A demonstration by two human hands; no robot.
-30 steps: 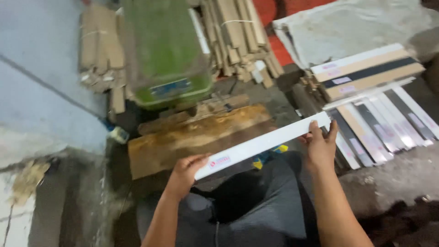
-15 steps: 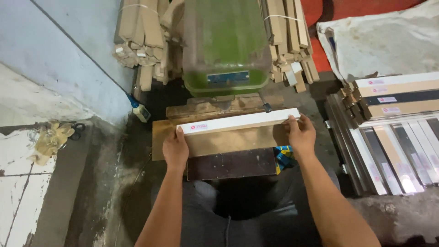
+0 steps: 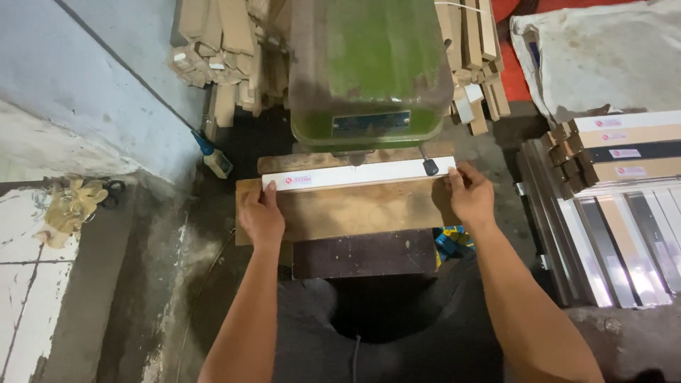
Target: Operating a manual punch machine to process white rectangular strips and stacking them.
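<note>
**Two hands hold a long white strip on a wooden board**

The left hand grips the left end of a long white strip, fingers curled over its near edge. The right hand is closed on the right end in the same way. The strip is flat, narrow and smooth, with a small red mark near its left end. It lies across the far edge of a worn wooden board, stretched between the two hands, which are well apart.

Just behind the strip stands a green metal machine with rough, faded paint. Bundles of pale wooden sticks lean behind the machine on both sides. At the right, a stack of long flat strips in white, tan and dark colours rests over shiny metal rails. A grey cloth lies beyond them. At the left, a crumpled glove lies on the concrete floor.
</note>
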